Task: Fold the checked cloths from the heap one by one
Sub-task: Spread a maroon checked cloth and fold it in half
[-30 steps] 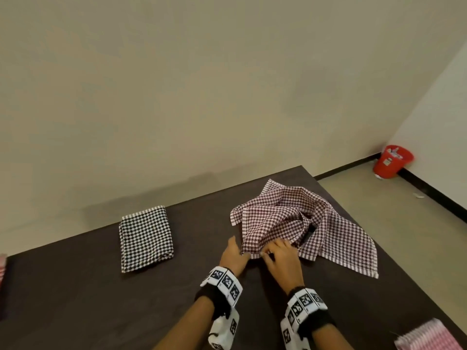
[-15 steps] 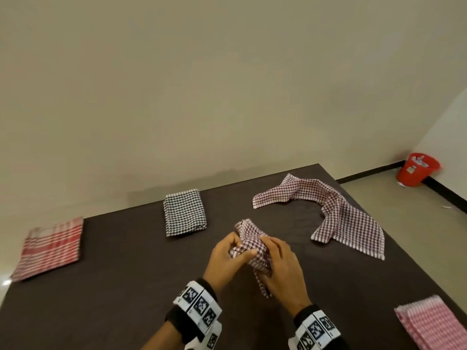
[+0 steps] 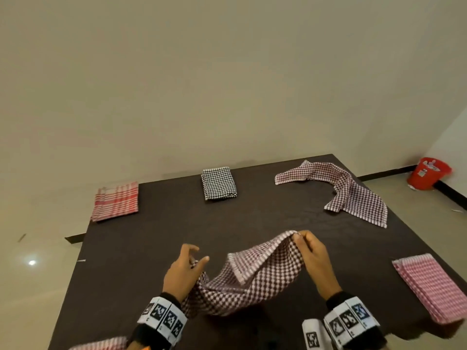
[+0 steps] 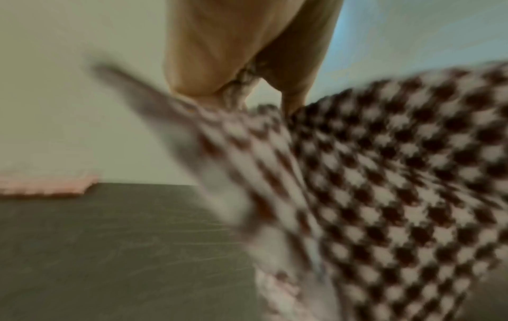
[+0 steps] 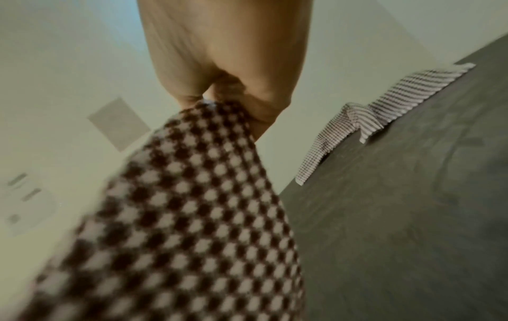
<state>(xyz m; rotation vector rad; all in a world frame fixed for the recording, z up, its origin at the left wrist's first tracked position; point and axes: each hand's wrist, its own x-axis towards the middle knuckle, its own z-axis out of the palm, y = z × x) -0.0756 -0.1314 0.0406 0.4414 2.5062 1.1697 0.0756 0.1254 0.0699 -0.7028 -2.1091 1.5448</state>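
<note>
While stretched: dark-red checked cloth [image 3: 255, 281] hangs between both hands above the table [image 3: 151, 248].
Right hand [image 3: 314, 258]: pinches its far corner.
Left hand [image 3: 183, 272]: grips the near end, forefinger and thumb spread.
Beyond right hand: loose checked cloth [image 3: 348, 190].
Beyond left hand: folded black-checked cloth [image 3: 218, 183].

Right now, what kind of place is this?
Probably a bare room set up for a cloth-folding recording, not a home: a dark table against a plain wall, folded cloths spaced along its edges, and a red bin on the floor.
</note>
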